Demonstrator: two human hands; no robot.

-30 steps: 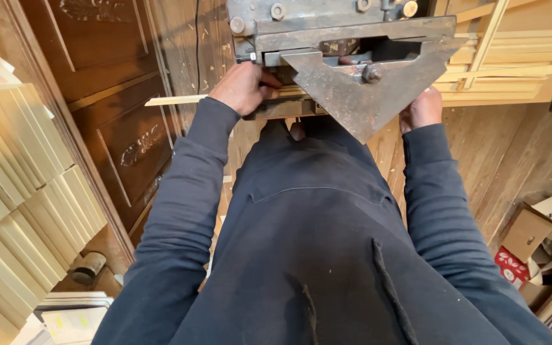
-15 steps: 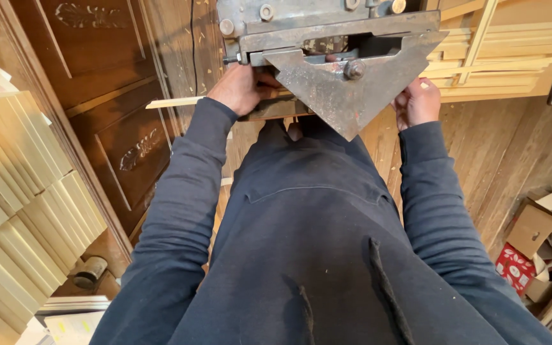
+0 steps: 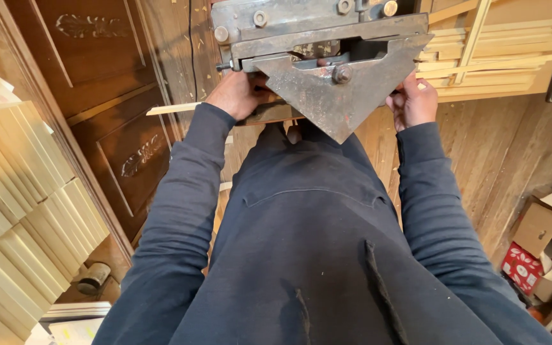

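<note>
Wood-panelled workshop walls and a plank floor are filling the frame, with a dark carved door panel (image 3: pixel 107 96) standing at the left. Stacked pale wooden slats (image 3: pixel 14 211) are leaning at the lower left, and a rack of light strips (image 3: pixel 499 57) is lying at the upper right beside an open cardboard box (image 3: pixel 541 223). The person, wearing a dark sweatshirt, is leaning over a heavy grey steel cutting machine (image 3: pixel 321 38) whose triangular metal guard (image 3: pixel 333 102) is pointing down toward the body.

A thin wooden strip (image 3: pixel 174 108) is lying across the machine bed, its long axis running left to right, its free end projecting past the left sleeve toward the door panel; its far end is hidden beneath the guard. The left hand (image 3: pixel 237 96) is pressing on the strip just under the machine's left edge, fingers curled over it and partly hidden by the steel. The right hand (image 3: pixel 413 102) is sitting at the guard's right corner, fingers curled inward; whether they are gripping the strip or the machine cannot be told. The left hand is the nearer to the visible length of strip.
</note>
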